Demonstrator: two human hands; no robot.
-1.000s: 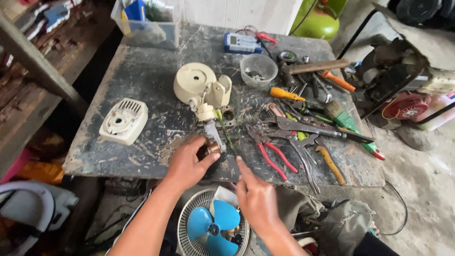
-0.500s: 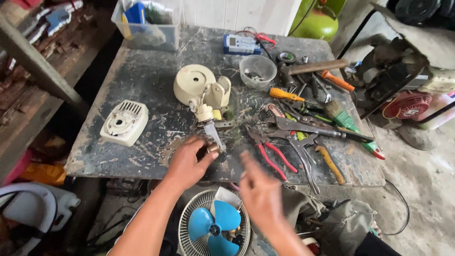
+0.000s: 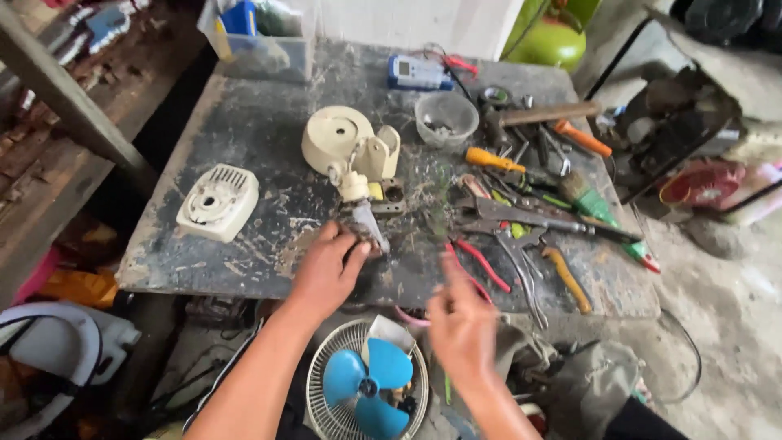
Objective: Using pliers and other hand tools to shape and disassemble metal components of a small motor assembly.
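A dark, scuffed desk (image 3: pixel 244 130) is standing in daylight, its top streaked with pale scratches and grime. Beyond its far edge a white wall (image 3: pixel 407 20) is rising, with a green gas cylinder (image 3: pixel 554 37) sitting by the far right corner. Grey concrete floor (image 3: pixel 733 326) is spreading past the right edge. A wooden beam (image 3: pixel 73 106) is slanting along the left edge, over reddish ground.
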